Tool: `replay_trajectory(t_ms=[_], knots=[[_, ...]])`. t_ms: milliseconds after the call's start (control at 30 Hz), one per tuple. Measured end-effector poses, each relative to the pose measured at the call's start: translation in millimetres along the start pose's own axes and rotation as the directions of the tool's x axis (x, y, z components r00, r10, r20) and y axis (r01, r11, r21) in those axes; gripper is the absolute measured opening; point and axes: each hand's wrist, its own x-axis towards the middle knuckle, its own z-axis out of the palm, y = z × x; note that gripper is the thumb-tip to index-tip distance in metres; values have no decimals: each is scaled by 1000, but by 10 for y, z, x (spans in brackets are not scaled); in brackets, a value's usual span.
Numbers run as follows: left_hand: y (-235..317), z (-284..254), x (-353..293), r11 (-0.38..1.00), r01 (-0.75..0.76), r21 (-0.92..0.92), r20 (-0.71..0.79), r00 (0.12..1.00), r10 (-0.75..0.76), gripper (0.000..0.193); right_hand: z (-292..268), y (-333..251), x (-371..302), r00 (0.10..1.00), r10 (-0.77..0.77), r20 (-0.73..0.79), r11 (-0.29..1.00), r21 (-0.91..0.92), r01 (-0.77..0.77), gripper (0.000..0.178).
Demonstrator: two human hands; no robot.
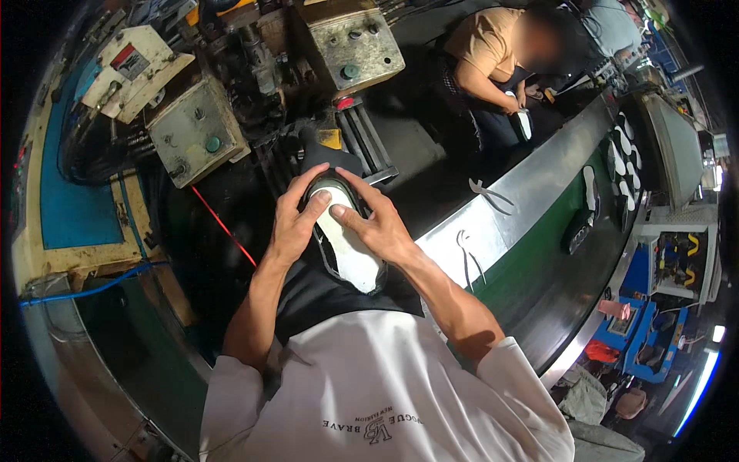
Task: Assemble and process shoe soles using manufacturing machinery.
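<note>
Looking down through the head view, noted the left hand [291, 227] and right hand [383, 231] clamped together on one shoe [354, 258], held sole up in front of the body, above the black trousers [300, 304]. Both thumbs pressed on the white sole near its far end; fingers curled around the dark edge there, the two index fingertips close to each other at the tip. The near end pointed back toward the pale shirt [362, 354], free of either hand.

Beyond the hands stood dark machinery with two worn control boxes, one upper center [362, 54] and one to the left [198, 131], each bearing a green knob. A red cord [223, 225] ran slantwise left of the left forearm.

To the right, a metal ledge [531, 185] bordered a green conveyor belt [512, 281]. Two pliers lay there: one farther along the ledge [483, 189], one nearer the right forearm [464, 245]. A dark shoe with a white sole [590, 189] sat on the belt; a cluster of similar shoes [622, 158] lay past it. Upper right, a co-worker [481, 46] bent over another white-soled shoe [525, 125], gripping it.
</note>
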Motion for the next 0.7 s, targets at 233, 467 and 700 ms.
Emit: replay_trajectory(t_ms=[233, 467, 700], knots=[[-126, 114, 47, 984, -111, 143, -116, 985, 128, 41, 43, 43, 6, 993, -48, -105, 993, -114, 36, 65], [-213, -12, 316, 961, 169, -220, 87, 984, -153, 39, -797, 992, -488, 964, 218, -151, 975, -17, -222, 70], [-413, 183, 542, 934, 260, -246, 129, 963, -235, 40, -1573, 2486, -2505, 695, 186, -695, 342, -617, -709, 76]])
